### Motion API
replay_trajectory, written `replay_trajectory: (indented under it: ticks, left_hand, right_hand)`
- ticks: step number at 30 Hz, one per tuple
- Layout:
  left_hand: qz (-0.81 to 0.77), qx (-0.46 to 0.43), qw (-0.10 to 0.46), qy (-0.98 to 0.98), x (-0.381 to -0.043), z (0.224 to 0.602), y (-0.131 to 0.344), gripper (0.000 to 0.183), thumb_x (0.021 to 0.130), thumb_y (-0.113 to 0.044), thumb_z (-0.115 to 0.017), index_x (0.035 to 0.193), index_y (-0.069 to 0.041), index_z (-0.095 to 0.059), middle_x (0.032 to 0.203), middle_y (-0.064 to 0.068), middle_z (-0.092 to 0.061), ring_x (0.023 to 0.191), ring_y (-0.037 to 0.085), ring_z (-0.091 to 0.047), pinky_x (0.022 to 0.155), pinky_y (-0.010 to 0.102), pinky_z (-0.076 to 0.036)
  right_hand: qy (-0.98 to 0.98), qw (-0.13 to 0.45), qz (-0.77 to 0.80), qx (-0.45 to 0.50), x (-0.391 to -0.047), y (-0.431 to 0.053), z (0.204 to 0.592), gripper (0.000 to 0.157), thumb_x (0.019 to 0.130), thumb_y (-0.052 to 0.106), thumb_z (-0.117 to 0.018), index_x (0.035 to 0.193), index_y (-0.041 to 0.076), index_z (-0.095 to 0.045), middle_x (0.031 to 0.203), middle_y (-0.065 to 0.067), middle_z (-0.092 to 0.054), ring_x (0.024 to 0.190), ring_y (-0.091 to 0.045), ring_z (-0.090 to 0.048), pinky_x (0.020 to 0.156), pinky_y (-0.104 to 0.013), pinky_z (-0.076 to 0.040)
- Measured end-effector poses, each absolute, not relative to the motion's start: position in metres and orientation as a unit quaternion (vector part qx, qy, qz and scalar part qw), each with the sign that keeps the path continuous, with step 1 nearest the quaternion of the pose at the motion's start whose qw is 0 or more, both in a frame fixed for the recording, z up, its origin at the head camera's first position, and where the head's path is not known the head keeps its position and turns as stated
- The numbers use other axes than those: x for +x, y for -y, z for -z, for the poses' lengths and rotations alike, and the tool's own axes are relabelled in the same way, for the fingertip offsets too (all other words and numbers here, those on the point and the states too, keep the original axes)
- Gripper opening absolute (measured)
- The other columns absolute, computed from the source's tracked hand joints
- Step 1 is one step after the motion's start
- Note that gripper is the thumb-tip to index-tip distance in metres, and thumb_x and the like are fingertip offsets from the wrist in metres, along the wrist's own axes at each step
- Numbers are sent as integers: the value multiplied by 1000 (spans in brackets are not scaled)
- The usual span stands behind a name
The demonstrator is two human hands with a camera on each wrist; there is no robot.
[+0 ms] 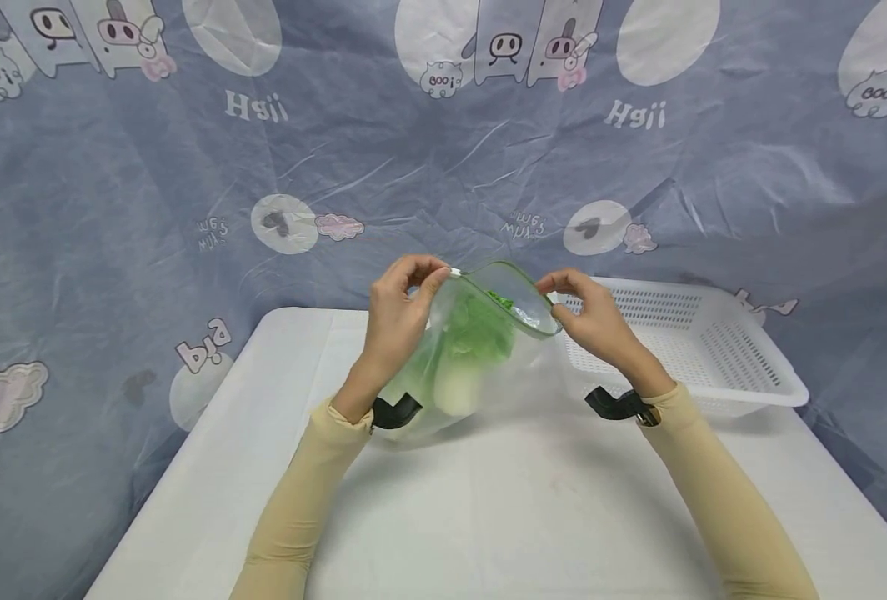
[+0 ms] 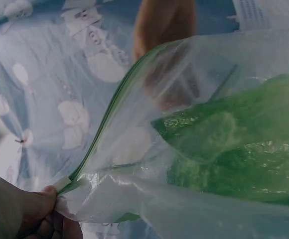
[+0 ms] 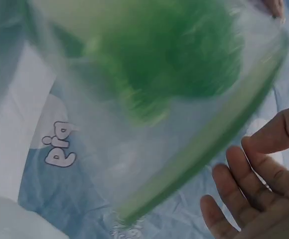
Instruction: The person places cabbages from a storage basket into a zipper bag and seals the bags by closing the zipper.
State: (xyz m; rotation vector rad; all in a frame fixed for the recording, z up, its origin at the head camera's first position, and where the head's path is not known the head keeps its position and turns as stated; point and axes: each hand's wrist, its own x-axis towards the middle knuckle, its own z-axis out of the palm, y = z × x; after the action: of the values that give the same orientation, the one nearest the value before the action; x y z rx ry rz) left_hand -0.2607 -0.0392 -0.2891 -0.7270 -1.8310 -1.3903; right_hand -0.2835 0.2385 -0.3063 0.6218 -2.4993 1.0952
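Note:
A translucent zip bag [image 1: 522,379] with a green zip edge [image 2: 115,102] stands with its mouth spread apart. Inside is a leafy cabbage [image 1: 477,333], green leaves up and pale thick base down, blurred by the plastic. At the bag's left corner my left hand [image 1: 398,312] pinches the white zip slider [image 2: 62,184] between thumb and fingers. My right hand [image 1: 593,321] is at the right end of the mouth. In the right wrist view its fingers [image 3: 229,181] are loosely bent beside the blurred zip edge, with a gap between them and the bag.
A white perforated plastic basket [image 1: 751,358] sits at the table's back right, partly behind the bag and right hand. Under everything is a white table [image 1: 481,517]. A blue-grey printed curtain [image 1: 428,158] hangs close behind it.

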Motion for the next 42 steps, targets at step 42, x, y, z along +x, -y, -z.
replay_trajectory:
  ticks: [42]
  left_hand:
    - [517,-345,340,705,-248,292,27,9,91,-14,-66,95,-6,-68,94,5,-70,80,13,-58,74,26,-47]
  right_hand:
    - [803,276,-340,405,-257,-198,297,9,83,4,-71,89,11,-70,72,6,-62,61,-3,-50,54,-18,-38]
